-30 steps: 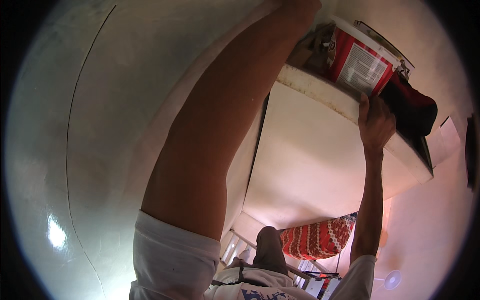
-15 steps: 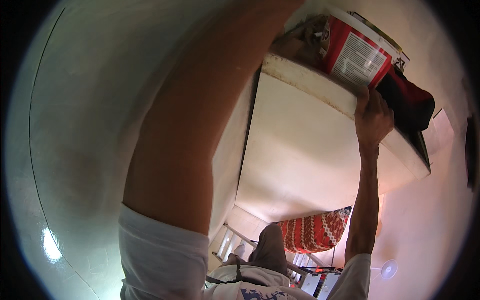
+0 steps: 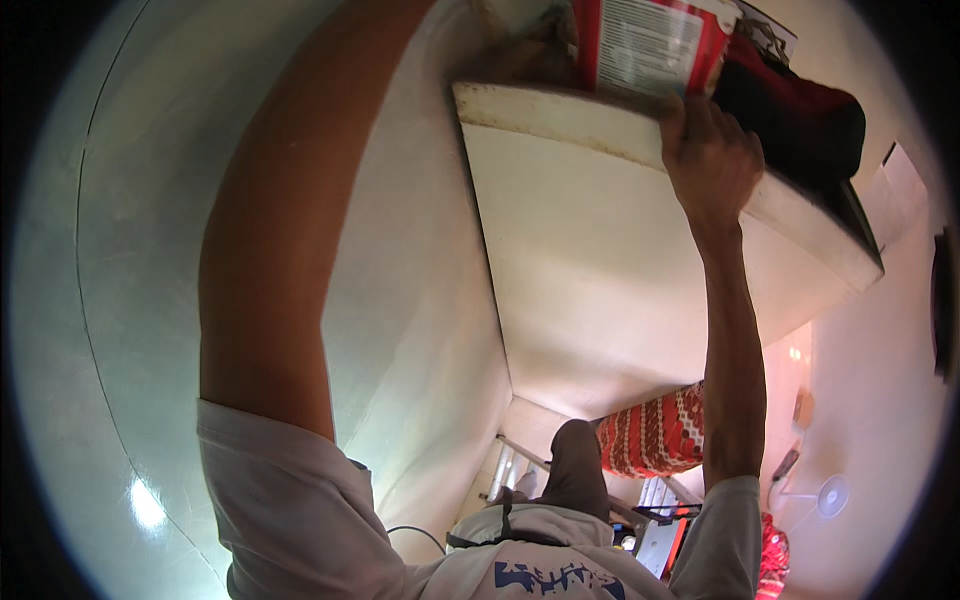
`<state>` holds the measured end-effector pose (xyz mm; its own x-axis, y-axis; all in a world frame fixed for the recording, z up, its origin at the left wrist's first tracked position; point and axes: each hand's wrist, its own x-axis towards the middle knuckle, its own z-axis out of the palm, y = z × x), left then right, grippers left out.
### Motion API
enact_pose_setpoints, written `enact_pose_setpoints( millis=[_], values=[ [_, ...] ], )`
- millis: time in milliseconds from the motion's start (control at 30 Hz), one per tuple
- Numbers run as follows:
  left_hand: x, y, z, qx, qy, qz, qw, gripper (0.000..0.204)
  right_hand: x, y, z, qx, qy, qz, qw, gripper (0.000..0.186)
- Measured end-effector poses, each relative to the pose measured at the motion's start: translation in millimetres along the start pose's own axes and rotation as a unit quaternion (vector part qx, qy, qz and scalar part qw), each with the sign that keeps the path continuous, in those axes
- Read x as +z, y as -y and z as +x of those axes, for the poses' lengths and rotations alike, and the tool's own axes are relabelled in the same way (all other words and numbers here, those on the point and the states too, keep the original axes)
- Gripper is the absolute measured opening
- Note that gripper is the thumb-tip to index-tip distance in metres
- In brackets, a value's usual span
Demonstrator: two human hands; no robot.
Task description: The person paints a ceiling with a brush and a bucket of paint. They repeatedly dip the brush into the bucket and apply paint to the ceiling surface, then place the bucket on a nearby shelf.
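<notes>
My right hand (image 3: 712, 160) is closed over the front edge of a high white shelf (image 3: 600, 240), fingers curled onto its top. Just above and left of it stands a red and white bucket (image 3: 650, 45) with a printed label. A black and red bag (image 3: 795, 115) lies on the shelf to the right of my knuckles. My left arm is raised along the wall and leaves the picture at the top, so its hand is out of sight.
Pale wall (image 3: 150, 300) rises at the left. Far below are a ladder (image 3: 515, 465), a red patterned cloth bundle (image 3: 655, 430) and a white fan (image 3: 832, 495). Dark, unclear items (image 3: 530, 60) sit on the shelf left of the bucket.
The view has shifted, so shelf and bucket appear higher and further left. My left arm has moved left in the picture. My right hand keeps its hold on the shelf edge.
</notes>
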<state>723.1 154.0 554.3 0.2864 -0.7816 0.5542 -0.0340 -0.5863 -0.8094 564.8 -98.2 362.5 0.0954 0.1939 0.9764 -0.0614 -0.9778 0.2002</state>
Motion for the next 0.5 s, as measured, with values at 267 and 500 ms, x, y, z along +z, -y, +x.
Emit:
enact_pose_setpoints(
  millis=[267,500],
  values=[
    [19.7,12.7,-12.3,0.063,-0.065,-0.021,0.996,0.006,1.6,-0.1,-3.2,0.01,-0.028,0.014,0.999,0.033],
    [-3.3,26.6,-6.2,0.094,0.036,-0.071,0.992,0.017,1.2,-1.3,-3.8,0.035,-0.061,0.055,0.996,0.033]
  ],
)
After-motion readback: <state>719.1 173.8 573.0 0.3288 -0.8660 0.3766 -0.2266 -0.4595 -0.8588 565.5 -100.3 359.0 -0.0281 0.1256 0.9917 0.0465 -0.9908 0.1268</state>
